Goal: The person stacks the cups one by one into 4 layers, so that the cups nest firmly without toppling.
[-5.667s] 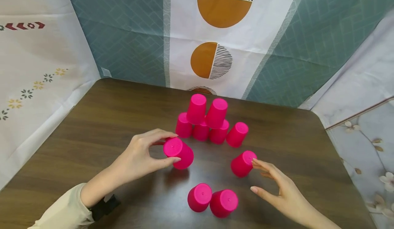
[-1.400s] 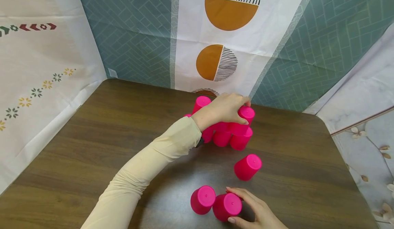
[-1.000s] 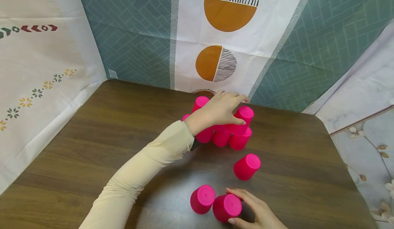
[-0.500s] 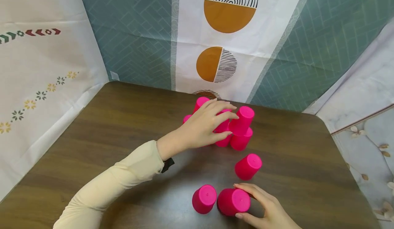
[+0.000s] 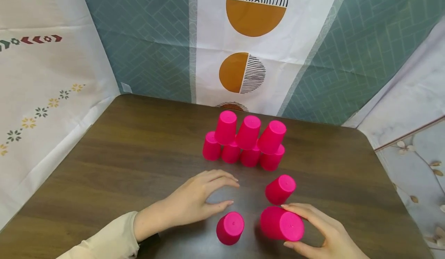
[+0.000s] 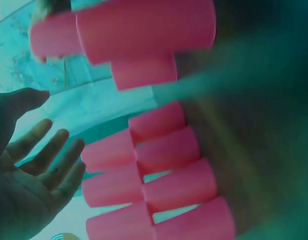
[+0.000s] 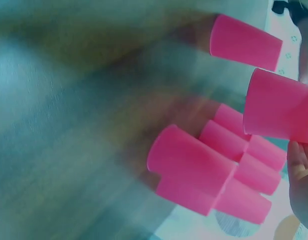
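My right hand [image 5: 321,230] pinches a pink plastic cup [image 5: 272,222] between thumb and fingers. That cup is tilted, its base toward the hand, with a shadow on the table beside it. In the right wrist view the held cup [image 7: 278,105] sits above the fingers [image 7: 301,162]. My left hand [image 5: 194,199] holds nothing; its fingers are spread and loosely bent, just behind an upside-down pink cup [image 5: 229,229]. The left wrist view shows the left hand [image 6: 36,172] with its palm bare. Another upside-down cup [image 5: 279,190] stands behind the held one.
Toward the back of the wooden table [image 5: 149,143], several upside-down pink cups form a bottom row [image 5: 212,147], with three more cups [image 5: 248,133] stacked on top. Patterned cloths [image 5: 149,38] hang behind the table and at both sides.
My left hand has let go of the third upper cup and drawn back toward the front left. My right hand has lifted and tilted the front cup, moving it right, away from its neighbour.
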`<state>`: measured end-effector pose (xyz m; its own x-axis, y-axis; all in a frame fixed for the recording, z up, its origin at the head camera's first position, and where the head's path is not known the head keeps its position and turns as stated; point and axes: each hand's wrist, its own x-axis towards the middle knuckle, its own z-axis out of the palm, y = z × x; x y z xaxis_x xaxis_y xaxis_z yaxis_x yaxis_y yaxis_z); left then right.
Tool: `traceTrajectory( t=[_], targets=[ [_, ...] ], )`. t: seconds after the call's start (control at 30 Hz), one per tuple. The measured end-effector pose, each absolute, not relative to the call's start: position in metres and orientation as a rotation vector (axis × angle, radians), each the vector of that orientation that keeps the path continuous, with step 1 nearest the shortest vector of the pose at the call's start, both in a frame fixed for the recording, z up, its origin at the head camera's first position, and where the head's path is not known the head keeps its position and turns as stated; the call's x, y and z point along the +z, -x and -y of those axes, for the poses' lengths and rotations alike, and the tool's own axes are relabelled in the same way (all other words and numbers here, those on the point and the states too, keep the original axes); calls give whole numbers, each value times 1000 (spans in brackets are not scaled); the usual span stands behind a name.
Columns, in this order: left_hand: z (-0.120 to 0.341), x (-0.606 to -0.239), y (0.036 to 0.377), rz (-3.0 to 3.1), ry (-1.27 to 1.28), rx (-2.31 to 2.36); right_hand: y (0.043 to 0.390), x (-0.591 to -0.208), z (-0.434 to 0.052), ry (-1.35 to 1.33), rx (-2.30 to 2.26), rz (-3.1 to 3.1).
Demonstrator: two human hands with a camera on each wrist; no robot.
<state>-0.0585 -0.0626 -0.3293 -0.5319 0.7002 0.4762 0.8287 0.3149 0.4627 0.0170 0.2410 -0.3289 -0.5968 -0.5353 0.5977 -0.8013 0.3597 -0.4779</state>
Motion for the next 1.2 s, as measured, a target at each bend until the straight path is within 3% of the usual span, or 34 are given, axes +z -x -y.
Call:
traceTrajectory(
  t=[0.2,0.43,0.8,1.2],
  targets=[
    [64,-345,31,2524,1473,-1170,-10,-312,-244,-1165,1074,2278],
    [59,-349,14,2690,1354,-1342,3,-284,-240,-1084,1056,2408],
    [50,-363,-3,2513,1293,-1448,37,-239,-226,-977,1083,2544],
    [44,-374,-8,2445,1163,-1514,82,-221,-220,-1009,797,2533]
  ],
)
